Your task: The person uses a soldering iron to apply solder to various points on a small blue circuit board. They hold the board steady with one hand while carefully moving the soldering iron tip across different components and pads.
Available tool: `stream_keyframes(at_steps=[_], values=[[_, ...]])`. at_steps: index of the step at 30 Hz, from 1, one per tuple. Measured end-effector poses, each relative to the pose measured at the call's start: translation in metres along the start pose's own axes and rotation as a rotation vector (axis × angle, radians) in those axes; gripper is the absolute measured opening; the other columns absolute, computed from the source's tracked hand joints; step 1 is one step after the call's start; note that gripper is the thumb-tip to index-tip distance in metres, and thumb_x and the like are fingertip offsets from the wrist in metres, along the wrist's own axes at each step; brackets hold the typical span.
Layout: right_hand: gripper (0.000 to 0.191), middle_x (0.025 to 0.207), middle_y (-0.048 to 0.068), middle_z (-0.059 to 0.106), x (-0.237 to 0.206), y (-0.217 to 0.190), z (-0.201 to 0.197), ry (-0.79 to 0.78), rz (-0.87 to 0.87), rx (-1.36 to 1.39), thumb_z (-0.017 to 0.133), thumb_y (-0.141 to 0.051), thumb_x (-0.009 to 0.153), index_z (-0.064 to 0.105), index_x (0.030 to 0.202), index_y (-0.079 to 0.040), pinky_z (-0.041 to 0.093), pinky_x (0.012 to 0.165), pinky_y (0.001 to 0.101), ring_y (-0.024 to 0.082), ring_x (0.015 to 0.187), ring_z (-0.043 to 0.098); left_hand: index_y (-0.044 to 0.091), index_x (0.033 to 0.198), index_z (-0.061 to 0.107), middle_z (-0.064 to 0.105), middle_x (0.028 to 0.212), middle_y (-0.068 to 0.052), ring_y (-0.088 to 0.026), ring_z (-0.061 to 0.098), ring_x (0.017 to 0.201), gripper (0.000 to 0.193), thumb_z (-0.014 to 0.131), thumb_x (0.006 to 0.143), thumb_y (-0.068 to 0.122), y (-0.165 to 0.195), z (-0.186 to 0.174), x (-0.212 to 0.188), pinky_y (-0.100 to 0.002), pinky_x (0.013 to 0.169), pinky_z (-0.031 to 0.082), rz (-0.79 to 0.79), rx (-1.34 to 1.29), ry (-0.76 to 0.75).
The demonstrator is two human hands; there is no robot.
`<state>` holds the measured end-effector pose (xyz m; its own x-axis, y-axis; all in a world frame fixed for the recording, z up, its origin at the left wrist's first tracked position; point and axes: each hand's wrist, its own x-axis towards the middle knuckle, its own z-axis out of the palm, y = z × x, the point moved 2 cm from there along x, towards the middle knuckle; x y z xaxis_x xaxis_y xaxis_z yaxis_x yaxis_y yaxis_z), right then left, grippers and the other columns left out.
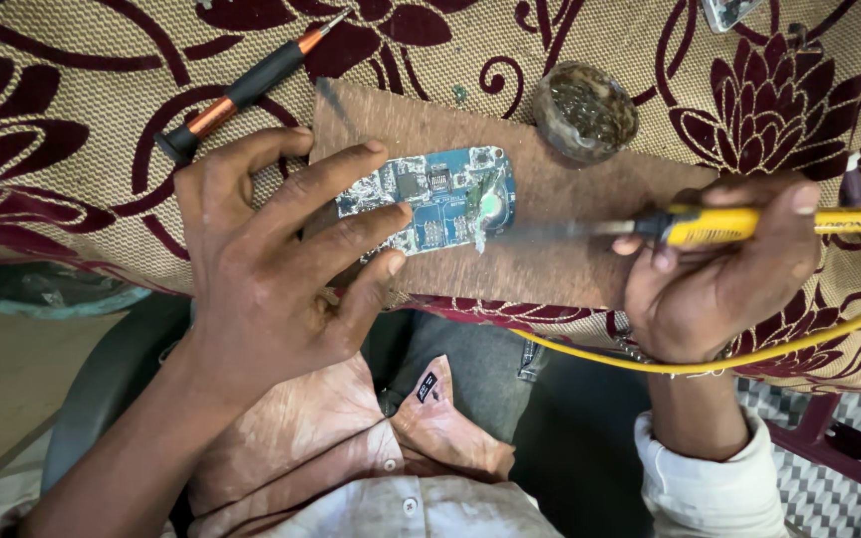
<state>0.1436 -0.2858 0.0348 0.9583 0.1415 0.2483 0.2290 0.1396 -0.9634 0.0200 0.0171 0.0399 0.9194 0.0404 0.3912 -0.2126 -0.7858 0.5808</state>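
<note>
Patterned maroon-and-cream cloth [72,110] covered the work surface across the upper frame; on it lay a brown board [550,209], centre. Left hand [271,269], fingers spread wide, pressed down on the left end of a blue circuit board [430,199], fingertips resting on its edge. The circuit board sat at centre frame, long axis running left to right, slightly tilted. Right hand [719,269], at right, was closed around a yellow-handled soldering iron [719,226], shaft pointing left, tip near the board's right end by a pale blob. The left hand was nearer, touching; the right stood apart, reaching by tool. Small round tin [585,110] upper centre-right; black-and-orange screwdriver [246,90] upper left.
</note>
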Motion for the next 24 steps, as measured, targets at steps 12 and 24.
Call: stream_keyframes(at_steps=[12,24], values=[[0.047,0.061,0.012,0.048,-0.0004,-0.0001,-0.0022,0.133,0.031,0.044,0.049,-0.041,0.118,0.052,0.099,0.003,0.059,0.054,0.0391,0.02,0.048,0.051,0.018,0.111,0.083,0.069,0.137,0.002,-0.028,0.045,0.129,0.021,0.082,0.093,0.029,-0.0013,0.004,-0.0007,-0.045,0.108,0.03,0.014,0.001,0.026],[0.046,0.067,0.018,0.056,-0.0006,0.0067,-0.0081,0.061,0.012,0.091,0.045,-0.036,0.123,0.052,0.101,0.004,0.059,0.054,0.0387,0.022,0.05,0.057,0.017,0.113,0.083,0.069,0.137,0.001,-0.029,0.045,0.129,0.023,0.082,0.094,0.029,-0.0006,0.0015,-0.0005,-0.045,0.107,0.03,0.007,0.0,0.011]])
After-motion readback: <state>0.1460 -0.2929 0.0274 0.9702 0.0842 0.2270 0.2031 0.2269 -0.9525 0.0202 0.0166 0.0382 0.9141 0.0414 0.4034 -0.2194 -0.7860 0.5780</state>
